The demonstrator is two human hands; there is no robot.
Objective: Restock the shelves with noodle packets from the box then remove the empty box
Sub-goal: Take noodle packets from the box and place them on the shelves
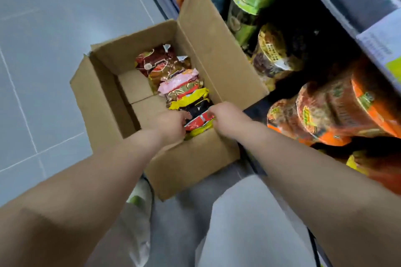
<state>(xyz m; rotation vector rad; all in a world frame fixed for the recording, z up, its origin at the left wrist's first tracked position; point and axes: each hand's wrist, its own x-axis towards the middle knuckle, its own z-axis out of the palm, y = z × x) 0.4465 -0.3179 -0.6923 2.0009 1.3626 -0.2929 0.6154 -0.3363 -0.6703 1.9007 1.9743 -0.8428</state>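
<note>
An open cardboard box stands on the grey tiled floor beside the shelves. Inside it, a row of noodle packets in red, pink, yellow and black wrappers lies along the right wall. Both my hands reach into the near end of the box. My left hand and my right hand grip the nearest red and yellow packets from either side. The left half of the box floor is bare cardboard.
The shelf on the right holds stacked noodle cups, orange ones near me and green ones farther off. A price label strip runs along the upper shelf edge. My knees in light trousers are below the box.
</note>
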